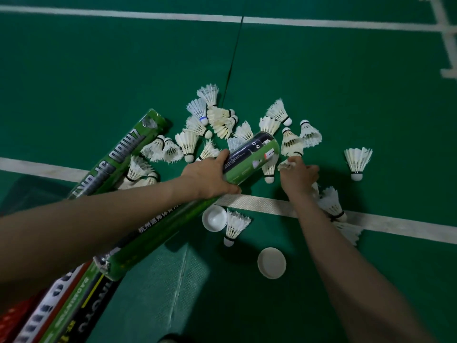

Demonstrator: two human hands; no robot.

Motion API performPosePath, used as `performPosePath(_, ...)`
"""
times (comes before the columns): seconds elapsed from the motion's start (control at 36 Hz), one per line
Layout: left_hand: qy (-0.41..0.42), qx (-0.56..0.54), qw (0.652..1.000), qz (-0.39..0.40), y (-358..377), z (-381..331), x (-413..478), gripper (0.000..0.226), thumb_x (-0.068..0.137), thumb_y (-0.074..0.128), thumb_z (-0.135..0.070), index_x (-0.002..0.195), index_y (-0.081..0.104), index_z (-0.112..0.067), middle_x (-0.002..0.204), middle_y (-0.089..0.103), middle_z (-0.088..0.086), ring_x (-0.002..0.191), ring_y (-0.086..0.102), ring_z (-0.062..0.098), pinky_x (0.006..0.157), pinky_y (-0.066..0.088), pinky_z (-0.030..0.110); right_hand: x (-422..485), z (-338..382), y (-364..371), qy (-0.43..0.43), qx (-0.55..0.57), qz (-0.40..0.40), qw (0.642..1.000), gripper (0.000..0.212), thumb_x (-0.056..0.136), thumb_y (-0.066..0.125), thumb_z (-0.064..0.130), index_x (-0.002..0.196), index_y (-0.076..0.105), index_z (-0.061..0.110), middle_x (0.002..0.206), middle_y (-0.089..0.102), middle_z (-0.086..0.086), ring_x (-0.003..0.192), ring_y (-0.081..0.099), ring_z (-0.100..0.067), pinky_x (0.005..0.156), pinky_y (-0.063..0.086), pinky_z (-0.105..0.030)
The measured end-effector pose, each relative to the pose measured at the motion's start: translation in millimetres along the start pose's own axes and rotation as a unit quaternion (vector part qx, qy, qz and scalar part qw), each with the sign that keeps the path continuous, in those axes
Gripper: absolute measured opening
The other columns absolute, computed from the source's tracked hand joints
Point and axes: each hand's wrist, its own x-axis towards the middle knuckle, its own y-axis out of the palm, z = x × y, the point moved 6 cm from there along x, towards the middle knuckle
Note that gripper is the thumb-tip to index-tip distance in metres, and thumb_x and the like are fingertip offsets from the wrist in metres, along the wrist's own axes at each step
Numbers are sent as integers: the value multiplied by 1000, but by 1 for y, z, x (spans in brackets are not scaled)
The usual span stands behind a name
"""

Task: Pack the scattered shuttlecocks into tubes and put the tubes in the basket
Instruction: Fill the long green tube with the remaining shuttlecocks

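On the green court floor [321,95], far left, I see a second green printed cardboard tube [116,154] lying flat with its far end beside the pile, and at the bottom-left corner a bundle of other printed tubes [61,315] — red, white, green and black. No basket shows clearly from here; a dim meshed shape at the left edge might be one, I cannot tell.

My left hand [210,177] is wrapped around a long green cardboard tube with a dark band near its mouth [252,154], fingers clamped on its upper part. I judge it is tilted mouth-first toward the heap so the next piece slides straight in.

Beyond it lie the scattered white feather shuttlecocks with rounded cork bases [215,120] — roughly 20, frayed and overlapping. Nearer me, 2 round white plastic caps [214,218] rest open side up, kept within reach for sealing, I would say.

My right hand [299,177] is pinched on the feathers of 1 white shuttlecock [286,165] just beside the tube mouth. Further right, a lone upright shuttlecock [357,162] stands well apart.
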Motion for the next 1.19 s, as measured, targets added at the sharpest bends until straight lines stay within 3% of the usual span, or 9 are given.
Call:
performPosePath(0.28, -5, -14, 1000, -11, 7, 14, 12, 102, 72, 64, -68, 148, 9, -29, 120, 57, 6, 96, 60, 27, 81, 51, 36, -1, 4, -4, -49, -120, 22, 991, 39, 91, 50, 20, 130, 47, 20, 136, 42, -22, 124, 37, -39, 94, 37, -44)
performPosePath(0.36, 2, -13, 1000, -28, 2, 18, 15, 103, 72, 65, -67, 149, 7, -30, 124, 55, 8, 101, 59, 28, 80, 49, 36, -2, 4, -6, -48, -158, 32, 986, 42, 92, 49, 14, 134, 43, 18, 140, 28, -22, 125, 34, -40, 98, 37, -46)
performPosePath(0.47, 8, -5, 999, -38, -3, 22, 20, 103, 71, 69, -63, 149, 7, -33, 119, 55, 7, 97, 60, 27, 81, 52, 37, -1, 8, -12, -89, -211, 20, 973, 42, 91, 50, 7, 132, 42, 14, 135, 29, -20, 103, 51, -39, 83, 43, -40)
performPosePath(0.56, 4, 1, 999, -38, -1, 26, 25, 102, 72, 70, -61, 148, 8, -34, 119, 54, 7, 99, 60, 28, 79, 50, 38, 0, 14, -15, -105, -225, -2, 969, 35, 91, 49, 5, 125, 42, 10, 125, 38, -19, 81, 50, -30, 70, 41, -35)
performPosePath(0.69, 12, -32, 999, -39, 0, 37, 34, 99, 71, 72, -58, 146, 12, -34, 115, 56, 7, 94, 60, 28, 82, 53, 41, -8, 28, -21, -114, -193, -42, 974, 33, 88, 44, -6, 119, 43, 5, 121, 42, -18, 84, 51, -32, 67, 41, -37)
performPosePath(0.83, 35, -29, 998, -50, -3, 42, 43, 101, 71, 71, -60, 147, 10, -35, 115, 56, 6, 89, 61, 26, 78, 55, 39, -7, 43, -38, -149, -53, -96, 983, 14, 99, 39, 11, 106, 51, 12, 114, 49, -12, 86, 52, -23, 71, 45, -34)
performPosePath(0.97, 65, -36, 995, -59, -5, 49, 44, 102, 71, 72, -59, 147, 8, -36, 119, 55, 3, 88, 57, 20, 67, 47, 28, 2, 51, -53, -55, 170, -130, 975, 14, 99, 38, 15, 92, 50, 20, 115, 52, -9, 83, 52, -19, 64, 50, -34)
performPosePath(1.08, 87, -31, 993, -77, -5, 52, 40, 101, 72, 71, -58, 148, 7, -36, 123, 54, 3, 95, 60, 22, 72, 51, 30, 1, 53, -48, 25, 321, -84, 943, 13, 99, 39, 11, 100, 52, 10, 107, 53, -7, 78, 54, -14, 56, 50, -25)
performPosePath(1.19, 129, -51, 988, -66, -8, 49, 38, 101, 71, 70, -59, 147, 7, -37, 121, 53, 2, 97, 59, 22, 80, 54, 36, -7, 64, -28, 99, 375, 42, 921, 16, 99, 41, 5, 96, 56, 6, 93, 59, -9, 76, 56, -16, 59, 50, -25)
